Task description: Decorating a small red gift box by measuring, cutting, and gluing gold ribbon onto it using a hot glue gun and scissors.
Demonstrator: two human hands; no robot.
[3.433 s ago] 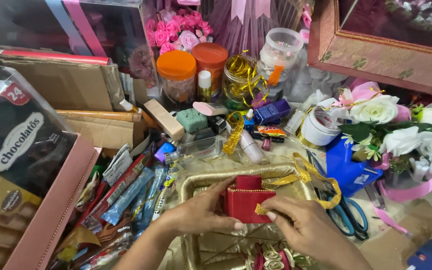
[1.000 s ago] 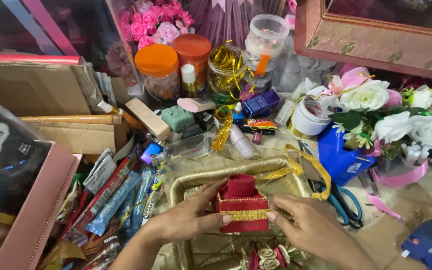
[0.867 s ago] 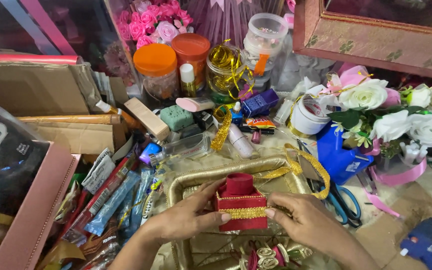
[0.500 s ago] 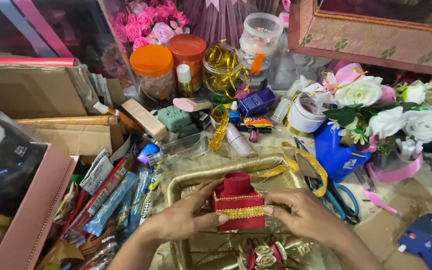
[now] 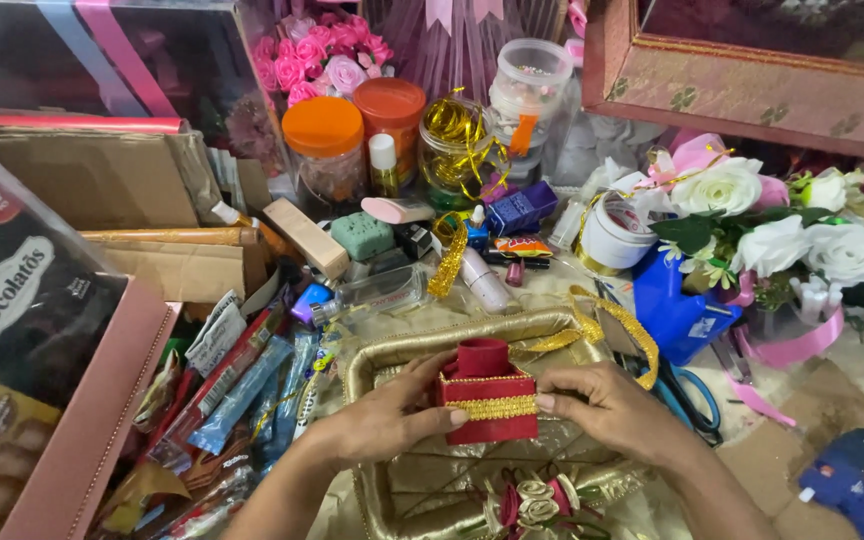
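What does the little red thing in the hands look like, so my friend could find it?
Start at the gold fabric-lined tray in the bottom middle of the crowded table. Just above it, the left hand and right hand hold a small red box between them. Nothing else nearby is solid red with a glittery gold ribbon band across its front.

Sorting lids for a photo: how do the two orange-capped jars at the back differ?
The left jar has a bright orange lid; the right jar has a darker, reddish-orange one. The left jar stands nearer the camera and its clear body shows; the right jar's body is partly hidden behind a small bottle. Both are upright, round and closed.
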